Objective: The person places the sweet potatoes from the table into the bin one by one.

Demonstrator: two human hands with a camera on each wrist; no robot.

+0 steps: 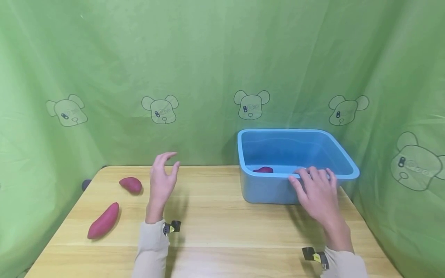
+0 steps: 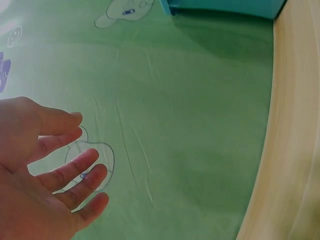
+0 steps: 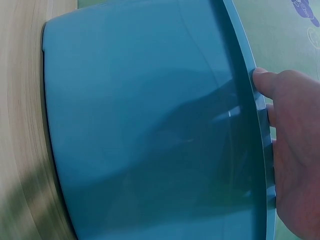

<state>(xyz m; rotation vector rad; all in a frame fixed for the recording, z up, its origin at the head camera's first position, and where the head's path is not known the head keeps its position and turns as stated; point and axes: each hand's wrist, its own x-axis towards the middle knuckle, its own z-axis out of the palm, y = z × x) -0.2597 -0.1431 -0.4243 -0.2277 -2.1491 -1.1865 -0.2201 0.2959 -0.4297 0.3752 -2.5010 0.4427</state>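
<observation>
My right hand (image 1: 318, 195) grips the near rim of a blue plastic bin (image 1: 271, 189), its fingers hooked over the edge. In the right wrist view the thumb (image 3: 265, 82) lies against that rim, and the bin's outer wall fills most of the picture. Inside the bin, part of a purple-red sweet potato (image 1: 265, 170) shows above the rim. My left hand (image 1: 162, 179) is raised over the table with nothing in it, fingers spread and loosely bent. To its left lie a short sweet potato (image 1: 131, 185) and, nearer, a longer one (image 1: 103, 222).
The bin stands at the back right of a light wooden table (image 1: 215, 231). A green curtain (image 1: 205, 69) with printed bear heads hangs behind the table and along both sides. A dark object (image 1: 86, 184) pokes out beyond the table's left edge.
</observation>
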